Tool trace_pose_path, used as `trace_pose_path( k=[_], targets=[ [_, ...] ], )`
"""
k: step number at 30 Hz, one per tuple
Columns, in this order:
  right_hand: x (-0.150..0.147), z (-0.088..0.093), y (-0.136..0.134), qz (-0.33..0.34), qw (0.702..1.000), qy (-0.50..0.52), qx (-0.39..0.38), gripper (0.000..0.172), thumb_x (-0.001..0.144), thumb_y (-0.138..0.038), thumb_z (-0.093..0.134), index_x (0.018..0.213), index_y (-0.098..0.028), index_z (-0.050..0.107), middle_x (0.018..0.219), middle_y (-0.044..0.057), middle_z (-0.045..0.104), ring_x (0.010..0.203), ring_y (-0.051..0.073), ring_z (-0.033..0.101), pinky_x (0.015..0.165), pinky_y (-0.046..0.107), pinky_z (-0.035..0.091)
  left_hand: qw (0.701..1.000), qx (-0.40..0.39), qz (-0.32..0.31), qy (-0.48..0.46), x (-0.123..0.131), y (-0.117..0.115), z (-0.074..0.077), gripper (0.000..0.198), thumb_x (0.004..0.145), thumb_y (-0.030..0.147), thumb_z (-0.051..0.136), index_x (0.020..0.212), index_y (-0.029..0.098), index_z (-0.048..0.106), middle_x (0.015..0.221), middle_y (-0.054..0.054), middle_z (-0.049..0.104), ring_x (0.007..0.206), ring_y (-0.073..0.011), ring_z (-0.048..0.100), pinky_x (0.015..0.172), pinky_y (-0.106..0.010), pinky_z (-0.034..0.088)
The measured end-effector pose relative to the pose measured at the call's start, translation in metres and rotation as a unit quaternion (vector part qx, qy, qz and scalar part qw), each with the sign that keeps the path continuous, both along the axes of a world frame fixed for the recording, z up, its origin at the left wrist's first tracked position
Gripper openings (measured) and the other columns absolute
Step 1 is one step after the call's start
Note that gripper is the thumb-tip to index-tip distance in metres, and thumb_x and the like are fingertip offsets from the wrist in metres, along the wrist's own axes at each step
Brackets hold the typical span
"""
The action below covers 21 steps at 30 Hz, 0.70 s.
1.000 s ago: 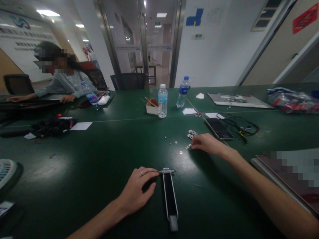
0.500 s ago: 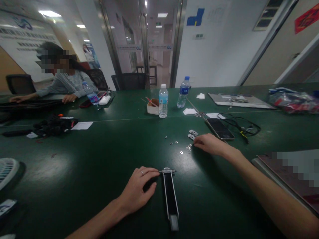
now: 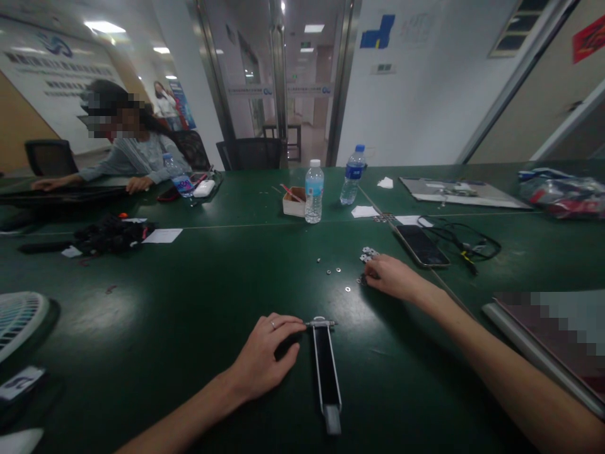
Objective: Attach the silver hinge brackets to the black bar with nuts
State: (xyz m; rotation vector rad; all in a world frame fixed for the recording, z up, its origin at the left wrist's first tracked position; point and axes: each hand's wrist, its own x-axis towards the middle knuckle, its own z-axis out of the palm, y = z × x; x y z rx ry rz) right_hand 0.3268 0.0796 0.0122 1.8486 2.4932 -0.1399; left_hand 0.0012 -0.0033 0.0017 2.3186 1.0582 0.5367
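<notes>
A long narrow metal frame [image 3: 316,366] lies on the green table with a thin cross rod [image 3: 326,323] through its far end. My left hand [image 3: 267,356] rests to its left, thumb apart and fingers stretched, fingertips at the rod's left end. Farther off to the right, my right hand [image 3: 390,275] has its fingers curled down together over the small flat washers, hiding most of them. One washer [image 3: 348,289] lies just left of it. Small nuts [image 3: 338,270] sit beyond, and a cluster of square metal pieces [image 3: 367,253] is behind the fingertips.
Beyond stand two water bottles [image 3: 314,195] and a small open box [image 3: 292,207]. A phone [image 3: 422,244] and a black cable [image 3: 466,249] lie past my right hand. A laptop-like slab [image 3: 543,353] is at right. A co-worker [image 3: 137,151] sits at far left.
My right hand has moved slightly nearer and its fingers now cover washers that showed before. My left hand stays by the rod. The view has shifted slightly.
</notes>
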Motion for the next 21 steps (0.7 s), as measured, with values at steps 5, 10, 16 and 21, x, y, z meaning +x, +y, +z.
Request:
trace_pose_path(
  k=[5, 10, 16, 21],
  targets=[
    [-0.004, -0.002, 0.000, 0.015, 0.999, -0.030, 0.040, 0.018, 0.086, -0.018, 0.047, 0.082, -0.012, 0.064, 0.089, 0.014, 0.062, 0.089, 0.024, 0.057, 0.081, 0.033, 0.044, 1.000, -0.002, 0.008, 0.000, -0.001, -0.001, -0.001, 0.035, 0.086, 0.014, 0.051, 0.119, 0.024, 0.056, 0.118, -0.003, 0.060, 0.105, -0.0217, 0.054, 0.087, -0.037, 0.047],
    [-0.040, 0.010, -0.023, 0.021, 0.995, 0.097, 0.012, 0.017, 0.088, -0.019, 0.047, 0.085, -0.012, 0.062, 0.086, 0.010, 0.061, 0.082, 0.020, 0.056, 0.076, 0.032, 0.044, 0.998, 0.023, 0.038, -0.039, 0.000, -0.001, -0.003, 0.027, 0.085, 0.015, 0.052, 0.111, 0.022, 0.058, 0.102, -0.003, 0.063, 0.089, -0.0197, 0.058, 0.077, -0.033, 0.049],
    [-0.112, 0.026, -0.078, 0.161, 0.938, 0.296, -0.083, 0.019, 0.093, -0.024, 0.044, 0.089, -0.015, 0.061, 0.084, 0.005, 0.058, 0.079, 0.015, 0.051, 0.070, 0.028, 0.042, 0.988, 0.091, 0.036, -0.116, -0.002, -0.001, -0.009, 0.013, 0.088, 0.022, 0.056, 0.101, 0.020, 0.059, 0.086, -0.002, 0.063, 0.075, -0.0172, 0.058, 0.067, -0.028, 0.047],
    [-0.131, 0.023, -0.088, 0.169, 0.926, 0.326, -0.083, 0.015, 0.093, -0.020, 0.045, 0.088, -0.014, 0.058, 0.082, 0.004, 0.056, 0.078, 0.014, 0.048, 0.068, 0.026, 0.039, 0.976, 0.153, -0.003, -0.155, -0.002, -0.002, -0.010, 0.008, 0.091, 0.024, 0.056, 0.097, 0.019, 0.060, 0.085, -0.002, 0.065, 0.077, -0.0163, 0.060, 0.070, -0.028, 0.046]
  ],
)
